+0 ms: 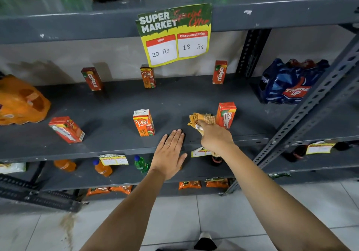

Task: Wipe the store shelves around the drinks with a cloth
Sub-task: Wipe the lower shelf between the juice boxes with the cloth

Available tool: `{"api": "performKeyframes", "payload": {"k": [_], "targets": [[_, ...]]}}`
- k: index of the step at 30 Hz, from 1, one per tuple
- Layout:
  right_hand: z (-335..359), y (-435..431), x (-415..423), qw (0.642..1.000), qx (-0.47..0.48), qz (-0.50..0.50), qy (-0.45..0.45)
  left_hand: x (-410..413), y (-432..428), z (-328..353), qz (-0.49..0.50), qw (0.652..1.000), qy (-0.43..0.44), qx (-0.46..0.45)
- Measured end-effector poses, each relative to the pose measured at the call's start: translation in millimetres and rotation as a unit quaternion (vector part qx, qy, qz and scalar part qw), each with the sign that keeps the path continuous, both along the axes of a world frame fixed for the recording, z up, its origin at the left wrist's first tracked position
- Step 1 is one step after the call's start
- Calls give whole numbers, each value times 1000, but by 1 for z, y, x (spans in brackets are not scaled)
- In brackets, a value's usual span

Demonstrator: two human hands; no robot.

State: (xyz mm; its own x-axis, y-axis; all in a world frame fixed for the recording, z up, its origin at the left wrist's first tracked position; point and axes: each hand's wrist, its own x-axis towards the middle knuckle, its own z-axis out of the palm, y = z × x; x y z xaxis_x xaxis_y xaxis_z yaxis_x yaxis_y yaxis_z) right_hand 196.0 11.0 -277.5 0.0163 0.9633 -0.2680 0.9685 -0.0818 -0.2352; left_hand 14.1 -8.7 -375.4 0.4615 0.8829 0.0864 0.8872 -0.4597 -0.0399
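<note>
My right hand (215,137) is shut on a yellow checked cloth (202,119), pressed onto the dark grey middle shelf (120,103) just left of a front-row orange juice carton (226,114). My left hand (171,151) lies flat and open on the shelf's front edge, right of an upright Real juice carton (143,122). A tilted carton (67,129) stands at the front left. Three more cartons line the back: a Maaza carton (92,78), a Real carton (148,77) and another Maaza carton (220,72).
A price sign (174,34) hangs from the upper shelf. An orange bottle pack (19,101) sits at far left and a blue Thums Up pack (289,81) at right. A slotted upright (303,114) slants down the right. Bottles (102,168) stand on the lower shelf.
</note>
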Motion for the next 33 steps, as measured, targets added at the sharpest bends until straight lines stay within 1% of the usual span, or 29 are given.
{"api": "performKeyframes", "payload": {"k": [3, 5, 7, 9, 10, 12, 15, 16, 17, 19, 22, 24, 27, 29, 30, 32, 33], "targets": [[4, -17, 10, 999, -19, 34, 4, -1, 1, -1, -2, 1000, 0, -2], [8, -32, 23, 999, -30, 40, -3, -2, 0, -2, -2, 1000, -3, -5], [16, -46, 41, 998, -66, 2, -5, -2, 0, -2, -2, 1000, -3, -5], [25, -54, 65, 991, -116, -51, -44, -2, 0, -2, 1, 1000, 0, -3], [29, -56, 78, 987, -124, -82, -68, -1, 0, -2, 3, 1000, -1, -2], [39, -53, 99, 983, -81, -140, -92, -1, 0, -3, 6, 1000, -5, -1], [47, -33, 108, 971, 41, -191, -137, 1, -1, -3, 9, 1000, -4, 1], [47, -24, 105, 965, 59, -198, -161, 2, -1, -3, 11, 1000, -2, 0], [46, -16, 99, 961, 54, -197, -184, 2, -1, -3, 12, 1000, -2, 0], [40, -6, 84, 964, 2, -170, -205, 2, -1, -3, 13, 1000, -2, -1], [22, -11, 63, 967, -89, -110, -213, 1, -1, -3, 11, 1000, 0, -2], [12, -21, 49, 968, -108, -77, -214, 2, -1, -3, 13, 1000, -4, 1], [9, -35, 22, 975, -110, -19, -193, 3, -3, -3, 18, 1000, -12, -3], [15, -41, 1, 982, -81, 29, -166, 4, -4, -1, 15, 1000, -19, 0], [18, -42, -8, 986, -76, 58, -136, 4, -4, 1, 10, 999, -30, -2], [28, -36, -22, 988, -102, 98, -61, 2, -5, 3, 1, 998, -56, -4], [35, -29, -25, 990, -98, 97, -35, 0, -8, 2, 2, 998, -63, -1]]}}
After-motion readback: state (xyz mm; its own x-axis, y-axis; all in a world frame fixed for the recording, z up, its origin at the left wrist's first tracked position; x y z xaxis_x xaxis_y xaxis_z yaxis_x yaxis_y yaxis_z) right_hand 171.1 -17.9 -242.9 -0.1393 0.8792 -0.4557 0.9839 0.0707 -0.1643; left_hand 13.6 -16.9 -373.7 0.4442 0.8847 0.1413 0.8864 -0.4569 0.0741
